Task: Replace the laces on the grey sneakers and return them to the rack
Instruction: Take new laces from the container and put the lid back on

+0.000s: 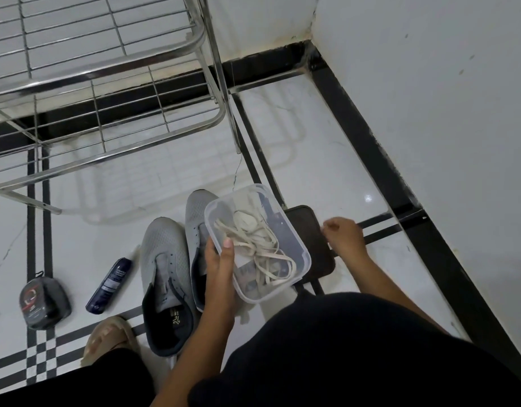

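Note:
Two grey sneakers stand side by side on the white floor, without laces: the left sneaker [165, 265] in full view, the right sneaker [196, 212] partly behind a clear plastic box [294, 245]. My left hand [219, 268] grips the box's near edge, thumb over the rim, holding it above the shoes. Inside lies a tangle of cream laces [259, 245]. My right hand [343, 235] hovers to the right of the box with fingers curled, nothing visibly in it. The metal wire rack [106, 83] stands at the upper left.
A dark spray can [109, 286] and a black shoe-polish case [45, 302] lie on the floor left of the sneakers. A dark flat pad [315, 245] sits under the box's right side. My sandalled foot [109, 339] is at bottom left. A wall runs along the right.

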